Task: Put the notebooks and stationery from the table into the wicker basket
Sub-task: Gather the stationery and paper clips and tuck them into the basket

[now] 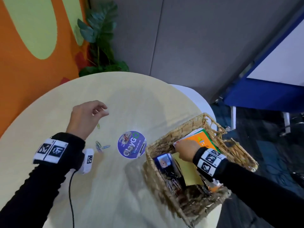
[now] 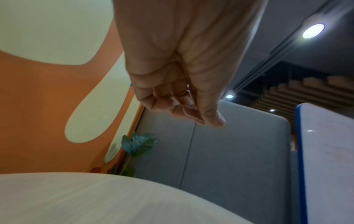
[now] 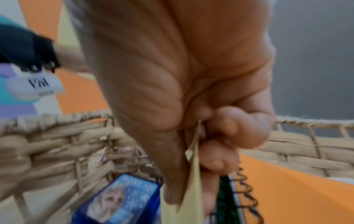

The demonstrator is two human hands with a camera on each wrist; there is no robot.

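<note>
The wicker basket (image 1: 181,128) stands at the round table's (image 1: 102,191) right edge. Inside it lie an orange spiral notebook (image 1: 201,141), a blue picture box (image 1: 163,161) and silver paper clips (image 1: 172,185). My right hand (image 1: 185,149) reaches into the basket and pinches the top edge of a pale yellow notepad (image 3: 193,169) between thumb and fingers, beside the orange notebook's (image 3: 283,186) spiral. My left hand (image 1: 92,112) hovers over the table, fingertips bunched against the thumb; I see nothing plainly between them (image 2: 191,109). Loose paper clips lie below it, one yellow-green (image 1: 98,126), others blue (image 1: 106,146).
A round purple sticker (image 1: 131,144) sits mid-table between the clips and the basket. A black cable (image 1: 70,186) trails from my left wrist across the table. A potted plant (image 1: 100,46) and orange wall stand behind; a blue-framed board (image 1: 271,79) stands at the right.
</note>
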